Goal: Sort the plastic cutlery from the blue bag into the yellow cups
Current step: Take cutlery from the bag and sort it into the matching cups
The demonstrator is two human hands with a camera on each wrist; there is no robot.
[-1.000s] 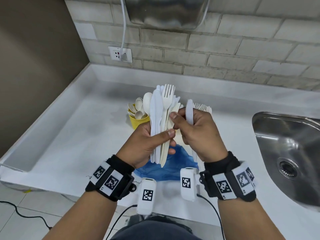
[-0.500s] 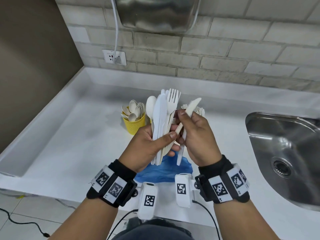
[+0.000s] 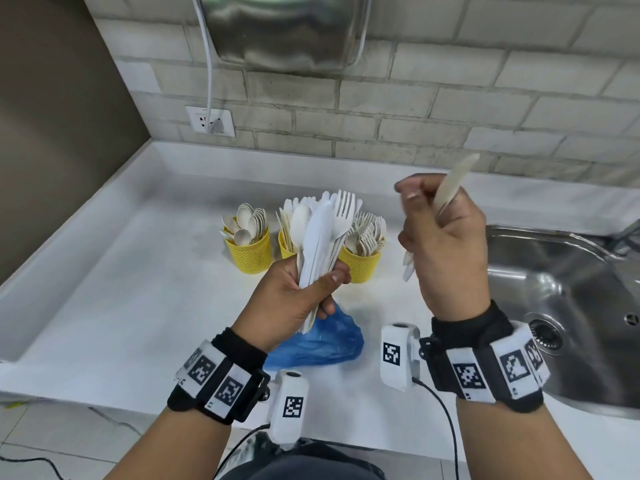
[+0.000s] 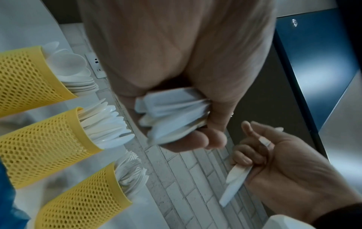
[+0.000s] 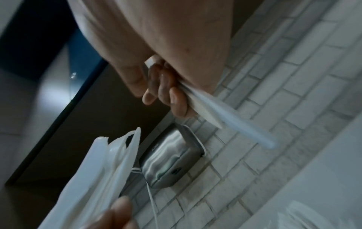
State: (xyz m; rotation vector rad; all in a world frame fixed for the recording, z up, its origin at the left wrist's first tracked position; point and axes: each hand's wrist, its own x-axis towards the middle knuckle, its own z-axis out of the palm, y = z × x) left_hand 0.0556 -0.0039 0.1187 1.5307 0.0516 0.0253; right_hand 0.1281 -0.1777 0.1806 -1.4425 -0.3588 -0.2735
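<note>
Left hand (image 3: 294, 299) grip clamping smooth cutlery bundle (image 3: 322, 233); right hand (image 3: 446, 244) round blurred, probably flat knife (image 3: 450, 185).

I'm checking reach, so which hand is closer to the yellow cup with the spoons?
Left. The left hand, holding a cutlery bundle, sits just in front and right of the spoon cup. The right hand, holding a knife, is raised farther right, toward the sink.

Grey brick wall (image 3: 415, 109) behind white counter (image 3: 121, 289); steel sink (image 3: 571, 289) right.
</note>
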